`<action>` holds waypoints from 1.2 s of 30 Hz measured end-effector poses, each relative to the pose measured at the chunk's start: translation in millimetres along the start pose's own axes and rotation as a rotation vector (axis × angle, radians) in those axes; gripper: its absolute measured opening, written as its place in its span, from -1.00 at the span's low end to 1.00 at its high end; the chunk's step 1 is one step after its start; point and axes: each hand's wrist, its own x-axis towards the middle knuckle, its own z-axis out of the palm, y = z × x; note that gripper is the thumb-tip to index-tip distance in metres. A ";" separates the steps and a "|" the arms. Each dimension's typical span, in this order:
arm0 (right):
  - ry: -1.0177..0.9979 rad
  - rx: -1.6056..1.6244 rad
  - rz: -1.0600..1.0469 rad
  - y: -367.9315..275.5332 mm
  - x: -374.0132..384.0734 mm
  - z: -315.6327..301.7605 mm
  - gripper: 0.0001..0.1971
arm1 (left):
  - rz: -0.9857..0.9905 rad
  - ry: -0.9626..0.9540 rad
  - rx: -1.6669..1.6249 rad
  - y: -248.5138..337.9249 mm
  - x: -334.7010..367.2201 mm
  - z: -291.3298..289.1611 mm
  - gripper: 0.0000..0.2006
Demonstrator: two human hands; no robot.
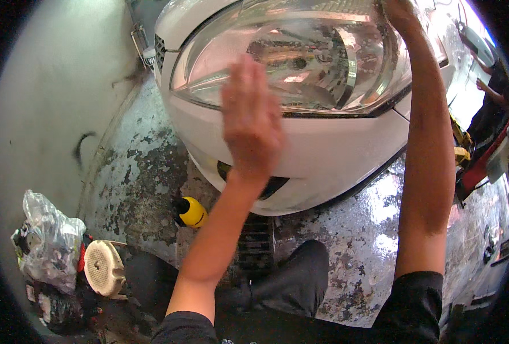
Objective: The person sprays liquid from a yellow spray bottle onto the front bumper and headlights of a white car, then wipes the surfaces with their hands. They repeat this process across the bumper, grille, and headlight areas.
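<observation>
Left hand (251, 117): fingers together, perhaps for flat contact, car headlight (300, 63) behind them; right hand (401, 16): fingers, cannot tell.

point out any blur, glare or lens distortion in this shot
In the head view, motion blur smears the left hand; reflections overlay the clear car headlight; white glare breaks up the floor to the right of the white bumper; fisheye curvature bends the scene toward the rim, where the corners go black.
</observation>
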 end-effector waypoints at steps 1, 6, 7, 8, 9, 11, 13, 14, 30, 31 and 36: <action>0.006 -0.032 -0.038 2.3 0.7 1.4 -0.61 | -0.064 0.024 -0.057 -17.3 3.8 0.9 -0.56; -0.009 -0.059 -0.068 -0.7 -4.4 -3.4 -0.62 | 0.010 -0.008 -0.208 -14.7 -1.1 -0.6 -0.59; 0.018 -0.171 -0.176 25.9 -6.2 12.4 -0.62 | 0.109 -0.041 -0.261 2.9 -6.4 2.1 -0.59; -0.054 -0.117 -0.084 25.4 -2.5 17.4 -0.59 | 0.133 -0.074 -0.240 6.3 -8.0 -3.3 -0.58; -0.132 -0.106 -0.002 41.6 1.6 14.0 -0.56 | 0.149 -0.092 -0.259 15.4 -9.3 -2.6 -0.56; -0.276 0.196 0.276 114.0 12.0 47.6 -0.44 | 0.073 -0.057 -0.280 15.0 -10.9 7.7 -0.54; -0.249 0.452 0.363 115.2 23.6 53.4 -0.43 | -0.110 0.040 -0.211 -35.3 -8.6 18.9 -0.51; -0.159 0.535 0.317 97.6 15.6 39.2 -0.48 | -0.232 0.071 -0.274 -67.6 -13.9 25.9 -0.50; 0.145 0.712 0.155 -200.7 -267.3 -155.6 -0.38 | -0.392 -0.011 -0.317 -113.2 -63.2 18.8 -0.42; 0.160 0.701 0.329 -173.4 -276.9 -141.9 -0.36 | -0.358 -0.016 -0.307 -111.0 -63.9 18.7 -0.42; 0.240 0.707 0.415 -166.5 -275.5 -136.7 -0.39 | -0.349 0.047 -0.332 -106.3 -67.7 20.6 -0.45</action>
